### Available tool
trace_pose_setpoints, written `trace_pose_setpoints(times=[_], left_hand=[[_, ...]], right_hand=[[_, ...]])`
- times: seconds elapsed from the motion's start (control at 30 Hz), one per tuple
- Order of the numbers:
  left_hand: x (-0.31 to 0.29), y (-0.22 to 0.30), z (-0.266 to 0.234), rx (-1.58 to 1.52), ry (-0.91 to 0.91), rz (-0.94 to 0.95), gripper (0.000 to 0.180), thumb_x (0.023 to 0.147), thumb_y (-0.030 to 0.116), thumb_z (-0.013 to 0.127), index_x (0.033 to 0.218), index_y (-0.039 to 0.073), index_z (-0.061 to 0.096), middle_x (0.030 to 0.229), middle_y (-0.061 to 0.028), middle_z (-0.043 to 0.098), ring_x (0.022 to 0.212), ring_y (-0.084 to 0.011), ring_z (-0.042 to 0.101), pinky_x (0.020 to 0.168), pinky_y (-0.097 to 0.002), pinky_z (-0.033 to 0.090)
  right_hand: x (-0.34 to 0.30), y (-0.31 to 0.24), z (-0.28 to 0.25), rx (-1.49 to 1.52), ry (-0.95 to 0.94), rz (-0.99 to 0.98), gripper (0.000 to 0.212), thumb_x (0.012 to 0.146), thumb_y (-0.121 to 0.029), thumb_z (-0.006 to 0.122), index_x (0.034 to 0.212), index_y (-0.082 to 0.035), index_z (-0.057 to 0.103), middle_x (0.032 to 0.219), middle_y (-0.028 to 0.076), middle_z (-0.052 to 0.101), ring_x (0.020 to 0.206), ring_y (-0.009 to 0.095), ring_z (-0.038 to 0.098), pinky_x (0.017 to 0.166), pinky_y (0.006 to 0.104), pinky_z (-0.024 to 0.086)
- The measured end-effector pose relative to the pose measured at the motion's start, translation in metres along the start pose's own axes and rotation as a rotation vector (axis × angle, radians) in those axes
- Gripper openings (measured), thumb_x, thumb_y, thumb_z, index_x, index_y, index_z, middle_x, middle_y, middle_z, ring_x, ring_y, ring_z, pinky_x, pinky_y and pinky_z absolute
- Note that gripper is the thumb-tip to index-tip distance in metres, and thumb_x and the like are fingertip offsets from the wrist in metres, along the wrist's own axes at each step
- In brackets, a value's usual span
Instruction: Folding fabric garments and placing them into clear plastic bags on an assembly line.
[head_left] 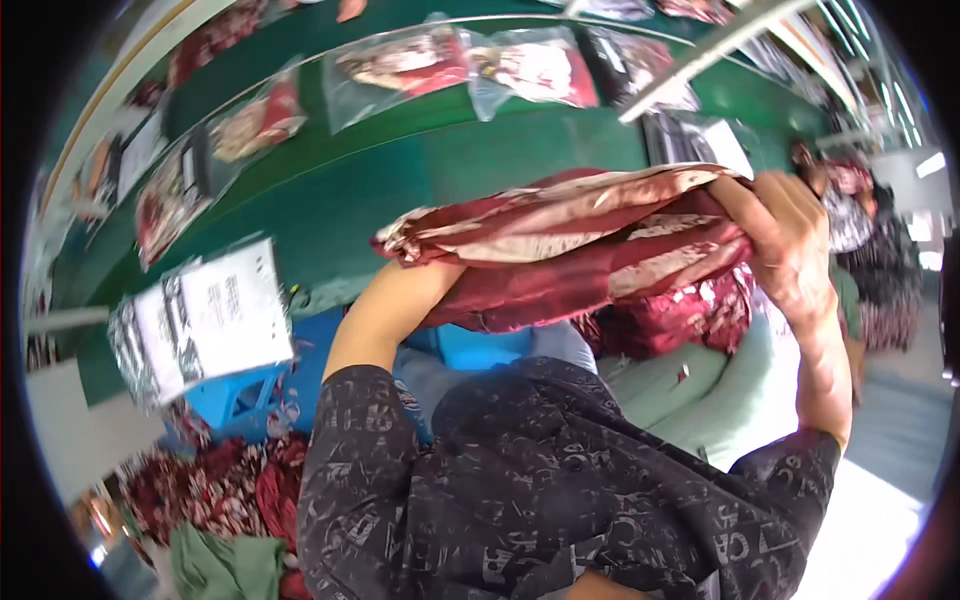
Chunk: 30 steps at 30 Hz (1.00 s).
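Observation:
A length of shiny maroon and cream patterned fabric (pixel 560 235) is stretched sideways between my arms, above my lap and in front of the green table. Its folds run lengthwise, and I cannot tell which kind of garment it is. My right hand (pixel 785 235) is closed on the fabric's right end, with the fingers curled over its edge. My left forearm (pixel 385 315) reaches up into the left end of the cloth. The fabric covers my left hand, so its fingers are hidden. More maroon patterned cloth (pixel 680 315) lies bunched below the right part of the piece.
Several clear bags of folded maroon garments, one a clear bag (pixel 400 70), lie along the green table (pixel 480 150). Packs of white sheets (pixel 225 320) rest at its left edge. A blue crate (pixel 235 395) and heaped maroon cloth (pixel 215 490) are lower left. A pale bar (pixel 700 65) slants overhead.

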<state>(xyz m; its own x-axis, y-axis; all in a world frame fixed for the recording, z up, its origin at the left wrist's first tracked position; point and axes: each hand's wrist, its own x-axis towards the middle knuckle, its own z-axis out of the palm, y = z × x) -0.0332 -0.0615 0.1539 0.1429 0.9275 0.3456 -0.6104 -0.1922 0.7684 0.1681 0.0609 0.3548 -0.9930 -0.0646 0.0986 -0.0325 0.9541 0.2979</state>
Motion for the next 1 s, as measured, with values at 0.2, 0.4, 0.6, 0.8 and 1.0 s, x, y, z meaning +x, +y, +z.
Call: trace_pose_setpoints(times=[0.2, 0.4, 0.6, 0.8, 1.0], left_hand=[[0.057, -0.105, -0.037, 0.736, -0.346, -0.896, 0.056, 0.097, 0.058, 0.054, 0.095, 0.004, 0.07, 0.087, -0.004, 0.068, 0.073, -0.016, 0.058, 0.065, -0.0278, 0.047], [0.059, 0.009, -0.024, 1.165, -0.18, -0.43, 0.049, 0.091, 0.045, 0.071, 0.074, 0.001, 0.056, 0.057, -0.0024, 0.05, 0.051, -0.0152, 0.041, 0.05, -0.0303, 0.035], [-0.027, 0.089, 0.037, 1.176, -0.173, -0.436, 0.041, 0.084, 0.029, 0.08, 0.072, 0.004, 0.05, 0.055, -0.0039, 0.049, 0.047, -0.0174, 0.037, 0.047, -0.0307, 0.034], [-0.165, 0.164, 0.093, 1.318, 0.087, -0.719, 0.046, 0.073, 0.037, 0.088, 0.078, 0.005, 0.054, 0.054, -0.0053, 0.049, 0.046, -0.0216, 0.038, 0.048, -0.0308, 0.036], [-0.307, 0.225, 0.171, 1.547, 0.559, -1.232, 0.033, 0.067, 0.021, 0.086, 0.078, 0.001, 0.062, 0.055, -0.0073, 0.053, 0.048, -0.0237, 0.045, 0.053, -0.0335, 0.041]], right_hand=[[-0.136, 0.055, -0.005, 0.742, -0.08, 0.481, 0.052, 0.075, 0.008, 0.049, 0.125, -0.001, 0.064, 0.113, 0.013, 0.066, 0.071, 0.017, 0.053, 0.063, 0.0276, 0.047], [-0.227, 0.07, 0.016, 0.991, 0.05, 0.892, 0.065, 0.078, 0.014, 0.035, 0.136, 0.0, 0.059, 0.118, 0.009, 0.067, 0.065, 0.009, 0.051, 0.051, 0.0185, 0.043], [-0.271, 0.153, 0.081, 0.877, 0.195, 1.058, 0.063, 0.084, 0.01, 0.035, 0.14, -0.006, 0.058, 0.104, 0.004, 0.065, 0.06, 0.005, 0.045, 0.048, 0.0168, 0.035], [-0.248, 0.215, 0.102, 0.953, 0.189, 1.081, 0.061, 0.09, 0.006, 0.037, 0.149, -0.008, 0.047, 0.103, 0.004, 0.063, 0.063, 0.006, 0.047, 0.053, 0.0165, 0.039], [-0.159, 0.225, 0.125, 1.417, 0.376, 0.838, 0.059, 0.094, 0.002, 0.041, 0.152, -0.01, 0.041, 0.096, 0.004, 0.058, 0.077, 0.011, 0.052, 0.07, 0.0205, 0.047]])
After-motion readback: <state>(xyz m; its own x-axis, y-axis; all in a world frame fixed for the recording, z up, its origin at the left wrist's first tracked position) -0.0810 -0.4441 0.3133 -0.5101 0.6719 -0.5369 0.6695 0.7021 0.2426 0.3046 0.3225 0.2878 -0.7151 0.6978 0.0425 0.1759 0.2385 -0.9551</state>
